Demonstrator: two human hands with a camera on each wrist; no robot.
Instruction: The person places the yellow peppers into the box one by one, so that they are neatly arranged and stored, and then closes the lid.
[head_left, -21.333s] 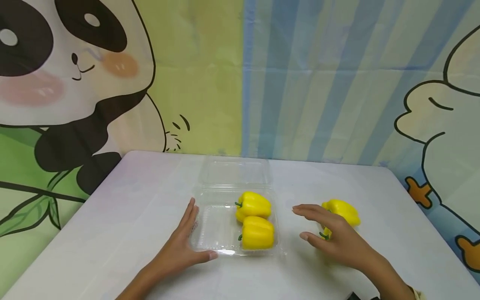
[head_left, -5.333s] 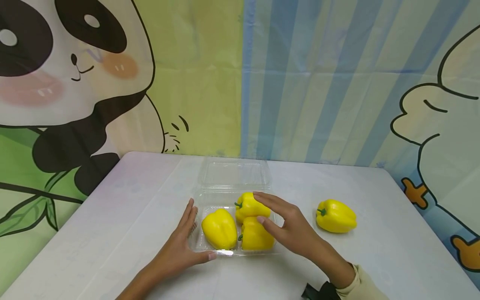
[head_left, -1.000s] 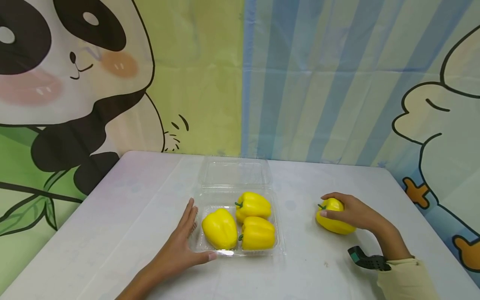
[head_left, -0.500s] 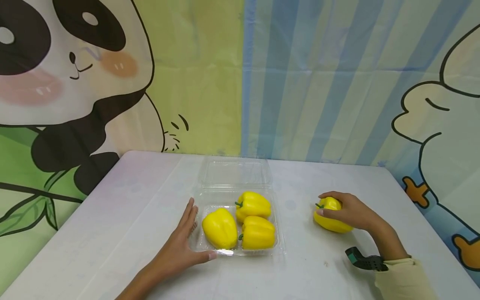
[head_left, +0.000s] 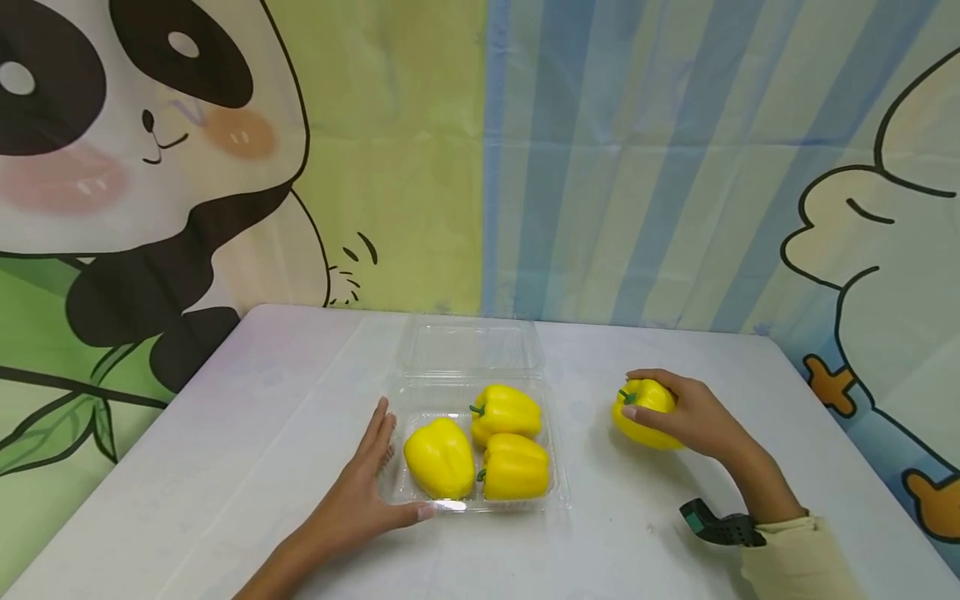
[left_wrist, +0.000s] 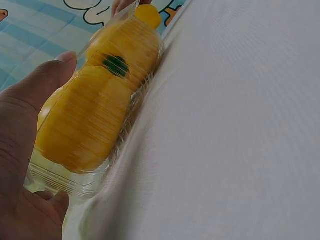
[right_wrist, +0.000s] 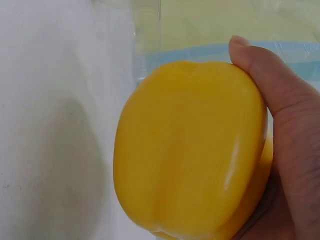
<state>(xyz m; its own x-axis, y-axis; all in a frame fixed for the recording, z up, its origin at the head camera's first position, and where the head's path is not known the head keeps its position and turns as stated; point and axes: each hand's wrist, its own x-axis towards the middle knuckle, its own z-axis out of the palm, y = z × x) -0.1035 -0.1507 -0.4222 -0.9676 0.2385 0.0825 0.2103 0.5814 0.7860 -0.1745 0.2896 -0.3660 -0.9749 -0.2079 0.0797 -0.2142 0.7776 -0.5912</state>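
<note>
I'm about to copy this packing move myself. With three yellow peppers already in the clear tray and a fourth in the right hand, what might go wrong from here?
1. The clear tray already holds three peppers; only the far-left spot looks free, so the fourth pepper may sit tight or ride up on a neighbour.
2. The left hand only rests flat against the tray's side, so a push from the right hand might slide the light tray.
</note>
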